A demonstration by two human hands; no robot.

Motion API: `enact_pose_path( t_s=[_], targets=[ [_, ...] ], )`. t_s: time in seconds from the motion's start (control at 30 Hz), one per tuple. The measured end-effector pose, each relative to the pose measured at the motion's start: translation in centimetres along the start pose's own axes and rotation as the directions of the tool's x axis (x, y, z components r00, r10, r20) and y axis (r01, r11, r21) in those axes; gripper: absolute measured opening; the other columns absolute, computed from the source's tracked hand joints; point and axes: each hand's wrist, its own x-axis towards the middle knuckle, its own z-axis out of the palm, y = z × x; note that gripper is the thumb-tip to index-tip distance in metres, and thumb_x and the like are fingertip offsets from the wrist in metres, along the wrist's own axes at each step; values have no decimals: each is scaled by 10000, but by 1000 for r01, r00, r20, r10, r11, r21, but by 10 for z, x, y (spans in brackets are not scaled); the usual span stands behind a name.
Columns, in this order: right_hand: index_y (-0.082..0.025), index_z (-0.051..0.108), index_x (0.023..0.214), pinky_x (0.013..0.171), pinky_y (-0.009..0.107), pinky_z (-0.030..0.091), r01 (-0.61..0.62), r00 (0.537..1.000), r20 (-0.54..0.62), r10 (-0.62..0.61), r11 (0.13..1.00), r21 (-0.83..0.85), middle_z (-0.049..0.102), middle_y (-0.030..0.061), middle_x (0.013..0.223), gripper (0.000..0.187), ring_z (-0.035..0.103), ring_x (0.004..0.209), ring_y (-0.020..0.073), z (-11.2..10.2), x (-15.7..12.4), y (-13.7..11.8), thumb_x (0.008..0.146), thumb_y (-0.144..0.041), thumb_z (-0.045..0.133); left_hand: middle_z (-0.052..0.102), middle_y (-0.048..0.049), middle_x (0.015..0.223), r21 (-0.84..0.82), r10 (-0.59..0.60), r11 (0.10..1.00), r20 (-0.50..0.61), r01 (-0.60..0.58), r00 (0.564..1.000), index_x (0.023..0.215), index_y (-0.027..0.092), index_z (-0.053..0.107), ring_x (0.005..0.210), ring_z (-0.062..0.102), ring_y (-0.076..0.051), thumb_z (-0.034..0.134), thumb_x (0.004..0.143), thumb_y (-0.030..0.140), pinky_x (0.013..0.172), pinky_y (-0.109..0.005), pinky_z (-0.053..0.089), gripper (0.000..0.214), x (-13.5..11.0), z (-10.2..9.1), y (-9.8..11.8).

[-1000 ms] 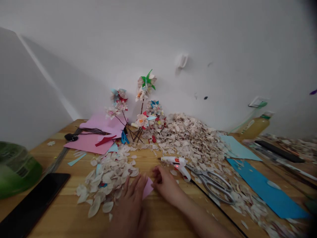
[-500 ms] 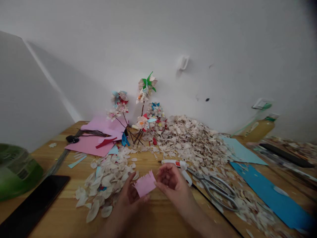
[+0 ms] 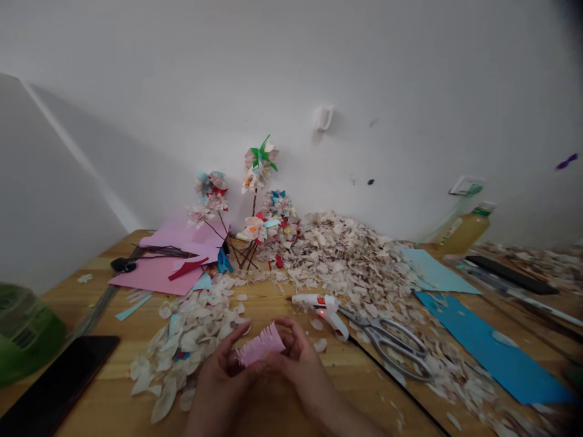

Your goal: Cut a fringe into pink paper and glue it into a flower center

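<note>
A small strip of pink paper with a fringed top edge is held between both hands above the wooden table. My left hand grips its left and lower side, thumb along the bottom. On the right end, my right hand pinches the strip between thumb and fingers. Just beyond the right hand lies a white glue gun with a small red light and a black cord. Metal scissors rest beside it. To the left of the hands spreads a pile of pale, petal-like flakes.
Handmade flowers on twigs stand against the wall. A larger heap of dry flakes is to their right. Pink sheets, a blue paper sheet, a phone, a green container and a yellowish bottle surround the work area.
My right hand has moved left and now holds the strip's right end with its thumb in front. The fringed edge looks more spread, and the camera view has shifted slightly right.
</note>
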Motion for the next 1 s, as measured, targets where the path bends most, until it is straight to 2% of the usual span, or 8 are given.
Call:
enact_pose_path(
  t_s=[0.13,0.2,0.3,0.47,0.63,0.73,0.87,1.0],
  targets=[
    [-230,537,815,582,281,443,26,997,-73,-30,998,-64,614,-54,578,410,594,555,164,3,1,-5,527,-351,803,385,123,403,25,8,1000,-41,-7,999,1171,111,508,389,377,-80,776,534,331,423,-181,255,725,-1,2,1],
    [-223,550,750,589,285,449,42,996,-70,-48,995,-90,629,-40,595,359,601,565,167,3,2,-7,530,-356,802,513,80,478,-12,45,999,-64,-46,997,1190,119,480,455,482,-116,778,524,352,452,-197,331,766,-1,4,-2],
    [-221,556,707,582,284,458,57,996,-65,-66,991,-123,629,-37,592,337,607,567,170,1,2,-9,529,-368,802,666,-29,763,-92,98,990,-91,-106,991,1231,151,400,668,602,-182,781,508,406,570,-246,436,855,0,4,-5],
    [-231,573,797,607,312,482,75,995,-57,-83,988,-137,644,-24,639,387,627,623,192,-3,3,-7,528,-390,801,545,74,494,-61,57,996,-31,-59,998,1232,147,374,489,517,-126,780,561,381,518,-206,376,818,-2,0,0],
    [-226,557,814,720,324,480,111,990,-70,-120,986,-128,656,12,797,397,627,789,198,-11,9,-6,540,-402,785,523,84,439,-60,13,998,-41,-15,999,1211,119,382,433,457,-104,797,524,376,466,-175,292,843,-4,0,8],
    [-218,549,822,665,292,469,111,990,-67,-122,984,-140,622,-28,677,389,606,678,161,-12,11,-8,544,-350,787,553,64,464,-35,-11,999,-25,10,1000,1243,99,351,446,455,-108,790,529,397,467,-176,281,889,-2,0,8],
    [-222,504,720,557,245,434,115,987,-91,-132,978,-174,546,-79,544,349,547,531,123,-11,12,-12,543,-314,791,495,97,431,10,17,1000,-49,-17,999,1244,99,394,412,410,-84,780,552,390,449,-167,239,844,0,-2,6],
    [-217,511,687,519,238,433,126,984,-98,-151,967,-221,563,-70,533,344,549,502,123,-15,13,-17,538,-340,795,635,24,576,-67,4,998,-37,-6,999,1265,114,378,530,547,-124,777,572,382,509,-184,368,843,3,-3,6]
  ],
)
